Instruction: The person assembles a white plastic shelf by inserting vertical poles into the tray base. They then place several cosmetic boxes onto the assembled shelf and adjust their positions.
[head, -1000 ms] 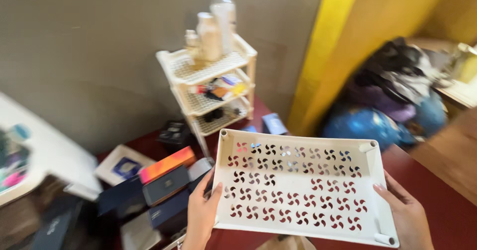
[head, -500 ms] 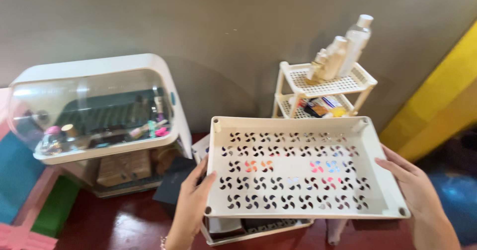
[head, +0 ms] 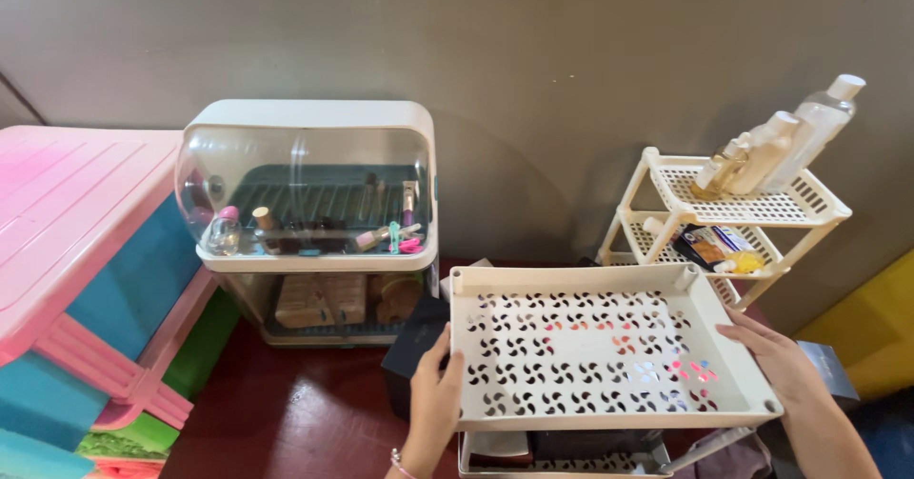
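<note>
Inspector: Head view, lower centre: perforated cream tray [head: 600, 350] is gripped at both short edges, left hand [head: 433, 393] and right hand [head: 776, 360] each clamped on the rim, above a second tray [head: 571, 460].

Clerk: Risks?

Inspector: A tilt could knock the bottles [head: 776, 146] on the small rack [head: 752, 208], upper right. Cosmetics are seen inside the domed cabinet [head: 314, 222], centre left.

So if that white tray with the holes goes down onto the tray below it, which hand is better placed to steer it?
Probably the left hand. It grips the perforated tray by its near left rim, right above the lower tray. The right hand lies flatter along the far side, more steadying than steering.
</note>
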